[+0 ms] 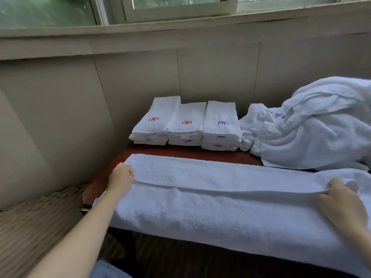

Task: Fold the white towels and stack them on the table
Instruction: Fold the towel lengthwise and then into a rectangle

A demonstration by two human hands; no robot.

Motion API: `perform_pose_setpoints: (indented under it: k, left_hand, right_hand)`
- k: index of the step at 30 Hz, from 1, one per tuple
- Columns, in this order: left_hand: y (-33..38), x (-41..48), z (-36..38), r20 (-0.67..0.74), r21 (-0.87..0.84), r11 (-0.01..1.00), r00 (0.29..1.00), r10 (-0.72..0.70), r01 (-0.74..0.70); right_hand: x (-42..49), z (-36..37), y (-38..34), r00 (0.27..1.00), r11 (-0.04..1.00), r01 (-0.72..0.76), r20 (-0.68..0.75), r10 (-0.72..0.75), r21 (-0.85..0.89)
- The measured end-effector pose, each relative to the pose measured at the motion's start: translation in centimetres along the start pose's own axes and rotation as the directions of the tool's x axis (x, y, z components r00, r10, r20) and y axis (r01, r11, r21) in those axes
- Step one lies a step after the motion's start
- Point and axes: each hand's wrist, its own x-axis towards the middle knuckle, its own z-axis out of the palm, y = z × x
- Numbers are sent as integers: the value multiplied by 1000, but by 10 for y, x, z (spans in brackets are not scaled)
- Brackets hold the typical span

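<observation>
Two grips hold one long towel (220, 209) stretched across the front of the bench (180, 152): the left grip (120, 177) pinches its raised fold edge at one end, the right grip (341, 199) pinches the other. The towel's near side hangs over the bench edge, so an uneven pull could skew the fold or let it slide floorward. Three stacks (184, 123) sit behind, and a loose pile (311, 127) at right lies near enough to snag.

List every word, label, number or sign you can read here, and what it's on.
No words or numbers are readable.
Left stack: red flower emblem, no letters.
Middle stack: second red emblem, no letters.
Right stack: purple emblem, no letters.
Tags on stack edges: too blurred to read.
</observation>
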Motion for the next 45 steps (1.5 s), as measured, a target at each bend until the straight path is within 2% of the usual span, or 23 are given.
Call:
perform_pose_setpoints:
  k: [2, 4, 6, 7, 8, 10, 12, 15, 17, 19, 20, 22, 24, 25, 27, 28, 32, 34, 37, 39, 41, 43, 45]
  left_hand:
    - [-5, -8, 1, 24, -27, 1000, 1000, -7, 8]
    - [-4, -14, 1, -16, -106, 993, 998, -58, 56]
    - [-3, -14, 0, -37, -237, 957, 983, -182, 168]
    - [-2, -13, -1, -26, -312, 920, 966, -256, 236]
    - [-1, -11, -2, -14, -375, 881, 948, -317, 289]
    - [1, -10, -4, 7, -435, 829, 921, -389, 353]
    - [6, -13, -7, -2, -424, 823, 908, -418, 378]
    - [9, -20, -7, -41, -357, 867, 922, -386, 348]
    - [5, -22, -7, -63, -321, 887, 927, -369, 331]
    - [3, -23, -6, -76, -282, 904, 931, -356, 323]
    - [3, -23, -5, -90, -220, 922, 934, -346, 320]
    - [7, -23, -2, -135, 18, 957, 949, -285, 290]
    - [17, -21, 1, -126, 230, 955, 979, -163, 188]
    - [27, -20, 4, -77, 288, 950, 992, -100, 118]
    - [58, -17, 13, 77, 319, 947, 997, 12, -36]
    - [77, -18, 20, 149, 295, 949, 986, 71, -113]
    - [160, -40, 50, 345, 49, 927, 877, 333, -371]
    - [197, -57, 63, 399, -57, 890, 806, 436, -453]
    - [242, -84, 82, 423, -173, 827, 718, 553, -535]
    - [266, -97, 93, 409, -214, 787, 679, 610, -579]
    - [284, -106, 102, 402, -225, 761, 654, 641, -608]
    - [295, -111, 110, 401, -193, 742, 638, 657, -642]
    - [300, -114, 118, 401, -137, 731, 638, 658, -668]
  right_hand:
    - [-11, -3, -1, 999, 989, 20, 34, -15, -145]
    - [-17, -6, -3, 998, 952, 41, -33, -53, -303]
    - [-27, -5, -13, 985, 919, 42, -139, -104, -391]
    - [-35, -3, -25, 977, 923, 65, -166, -137, -379]
    - [-43, 2, -40, 966, 933, 123, -175, -191, -339]
    - [-58, 16, -79, 908, 894, 357, -123, -400, -272]
    - [-74, 39, -120, 794, 760, 603, 95, -600, -244]
    - [-94, 81, -160, 662, 673, 734, 318, -678, -94]
    - [-102, 97, -168, 620, 650, 759, 342, -706, -34]
    - [-103, 101, -167, 611, 644, 765, 294, -735, 23]
    - [-102, 100, -165, 604, 638, 768, 266, -751, 60]
    - [-97, 96, -158, 566, 602, 791, 240, -788, 109]
    - [-91, 87, -148, 523, 564, 818, 265, -810, 112]
    - [-86, 81, -140, 511, 555, 826, 284, -811, 97]
    - [-72, 66, -117, 534, 566, 824, 311, -786, 17]
    - [-63, 57, -103, 569, 590, 806, 326, -755, -40]
    - [-31, 13, -40, 777, 751, 615, 352, -522, -243]
    - [-20, -4, -26, 857, 828, 500, 285, -430, -255]
    - [-9, -20, -18, 956, 932, 291, 21, -294, -216]
    - [-2, -31, -6, 992, 987, 110, -45, -117, -121]
    - [6, -40, 13, 1000, 997, -23, -6, 22, -75]
    - [17, -48, 35, 993, 993, -102, 45, 105, -65]
    - [26, -53, 50, 985, 990, -139, 111, 136, 23]
